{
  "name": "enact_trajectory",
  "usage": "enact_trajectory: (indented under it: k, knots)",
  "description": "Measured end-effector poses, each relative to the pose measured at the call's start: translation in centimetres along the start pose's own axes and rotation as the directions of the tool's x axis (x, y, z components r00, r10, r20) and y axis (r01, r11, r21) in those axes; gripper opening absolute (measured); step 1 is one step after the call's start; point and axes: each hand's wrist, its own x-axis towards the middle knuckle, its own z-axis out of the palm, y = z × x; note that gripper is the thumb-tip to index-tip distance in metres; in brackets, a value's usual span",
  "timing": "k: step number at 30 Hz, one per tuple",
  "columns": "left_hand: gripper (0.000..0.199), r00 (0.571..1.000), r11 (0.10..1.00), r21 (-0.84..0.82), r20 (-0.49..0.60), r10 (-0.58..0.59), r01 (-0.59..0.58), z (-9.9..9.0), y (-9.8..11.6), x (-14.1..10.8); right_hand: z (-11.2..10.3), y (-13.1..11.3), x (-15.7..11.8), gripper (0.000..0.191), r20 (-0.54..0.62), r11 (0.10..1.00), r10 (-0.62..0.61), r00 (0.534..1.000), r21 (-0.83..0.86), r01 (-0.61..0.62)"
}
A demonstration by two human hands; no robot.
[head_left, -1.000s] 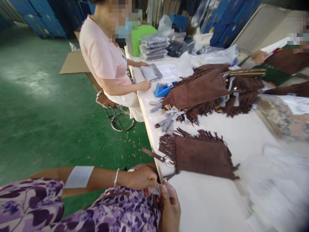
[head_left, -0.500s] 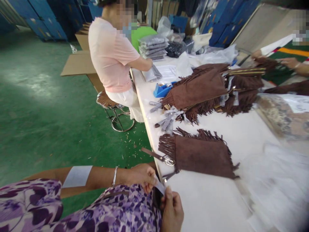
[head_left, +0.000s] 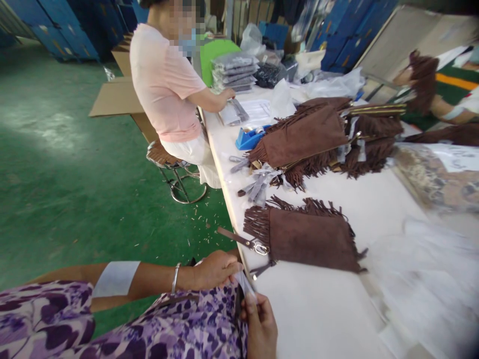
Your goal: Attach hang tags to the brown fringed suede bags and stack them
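My left hand (head_left: 217, 270), with a silver bangle at its wrist, pinches one end of a small translucent white strip (head_left: 245, 283) beside the table edge. The strip's other end is held between the thumb and fingers of my right hand (head_left: 260, 319). Something dark and narrow lies beneath the strip; its kind is unclear. Just beyond my hands, a brown fringed bag (head_left: 310, 239) lies flat on the white table (head_left: 307, 309). From the bag's near-left corner a brown strap (head_left: 234, 236) with a metal clasp sticks out over the edge.
Brown fringed bags (head_left: 307, 134) are piled farther back, near a blue tape dispenser (head_left: 249, 137) and film-wrapped straps (head_left: 260, 182). White plastic sheets (head_left: 422, 284) lie at right. A co-worker (head_left: 164, 85) sits at left; another person's hands (head_left: 441, 107) hold brown fringed material.
My left fingers have closed further over the strip's end, and my hands sit slightly lower and farther left. The far-right person has lifted the fringed material. The view has shifted slightly.
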Motion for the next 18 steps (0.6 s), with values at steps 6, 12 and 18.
enact_trajectory:
  k: [6,12,18]
  knots:
    - [0.050,0.995,0.883,-0.462,0.081,-0.051,0.083,0.8,0.4,0.1,-0.2,0.3,-0.3,0.050,-0.047,0.998,0.021,0.999,-0.058,-0.023]
    - [0.049,0.991,0.740,-0.661,0.111,-0.073,0.128,2.5,0.3,-0.2,0.1,0.9,-0.3,0.050,-0.046,0.995,0.020,0.999,0.100,-0.015]
    - [0.032,0.979,0.682,-0.705,0.099,-0.177,0.194,4.1,0.6,-0.2,0.8,0.9,-1.0,0.044,-0.100,0.991,-0.126,0.987,0.030,0.130]
